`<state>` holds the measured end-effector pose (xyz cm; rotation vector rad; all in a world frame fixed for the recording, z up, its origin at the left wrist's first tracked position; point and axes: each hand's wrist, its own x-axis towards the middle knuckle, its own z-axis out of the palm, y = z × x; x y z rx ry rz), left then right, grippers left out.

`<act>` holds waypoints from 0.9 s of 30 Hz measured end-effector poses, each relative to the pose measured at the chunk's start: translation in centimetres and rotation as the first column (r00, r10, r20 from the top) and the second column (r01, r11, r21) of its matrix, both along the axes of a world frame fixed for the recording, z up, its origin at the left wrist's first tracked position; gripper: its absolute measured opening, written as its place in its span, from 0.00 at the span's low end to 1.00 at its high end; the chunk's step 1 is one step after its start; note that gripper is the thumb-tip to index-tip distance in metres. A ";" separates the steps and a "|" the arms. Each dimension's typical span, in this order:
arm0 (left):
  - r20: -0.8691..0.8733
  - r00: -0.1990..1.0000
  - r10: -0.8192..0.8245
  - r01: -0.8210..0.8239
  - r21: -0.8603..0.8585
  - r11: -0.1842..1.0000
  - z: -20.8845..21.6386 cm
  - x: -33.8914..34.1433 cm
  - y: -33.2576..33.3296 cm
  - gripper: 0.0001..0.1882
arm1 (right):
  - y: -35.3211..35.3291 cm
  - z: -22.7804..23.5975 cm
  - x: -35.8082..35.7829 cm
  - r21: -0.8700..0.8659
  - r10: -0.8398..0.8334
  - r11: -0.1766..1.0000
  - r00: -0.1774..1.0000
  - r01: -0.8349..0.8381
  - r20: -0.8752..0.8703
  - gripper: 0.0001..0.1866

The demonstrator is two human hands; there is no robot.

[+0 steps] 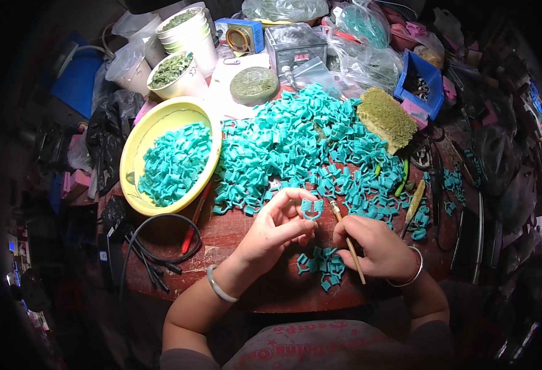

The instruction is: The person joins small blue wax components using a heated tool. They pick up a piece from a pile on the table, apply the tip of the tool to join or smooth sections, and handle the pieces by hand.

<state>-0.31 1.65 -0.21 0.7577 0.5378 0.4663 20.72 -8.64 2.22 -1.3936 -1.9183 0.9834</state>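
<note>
Between the thumb and fingers of my left hand is a small turquoise ring-shaped piece with a ridged, blocky top, held up above the table. My right hand is closed round a slim wooden-handled tool, its pale tip pointing up and away, just right of the piece. On the table between my wrists lies a small cluster of turquoise pieces. Beyond my hands spreads a large heap of similar turquoise pieces. A yellow basin at the left holds many more.
White tubs with green bits stand at the back left. A round greenish block, a grey device with a red display, a rough yellowish sponge-like slab and a blue bin lie farther back. A black cable curls at the left.
</note>
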 end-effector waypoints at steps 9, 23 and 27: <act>0.177 0.984 -0.012 0.044 -0.174 0.984 0.1 -0.3 0.4 0.12 | 0.3 0.5 -0.6 0.265 -0.237 0.928 0.964 0.261 -0.119 0.14; -0.044 0.988 -0.150 0.143 -0.139 0.980 -0.2 0.1 -0.1 0.12 | 0.4 -1.0 -1.1 0.782 -0.232 0.618 0.932 -0.080 0.279 0.11; -0.058 0.998 0.007 -0.010 -0.059 0.998 -0.2 0.1 0.1 0.14 | 0.4 -1.1 -1.0 0.713 -0.275 0.694 0.952 0.099 0.134 0.10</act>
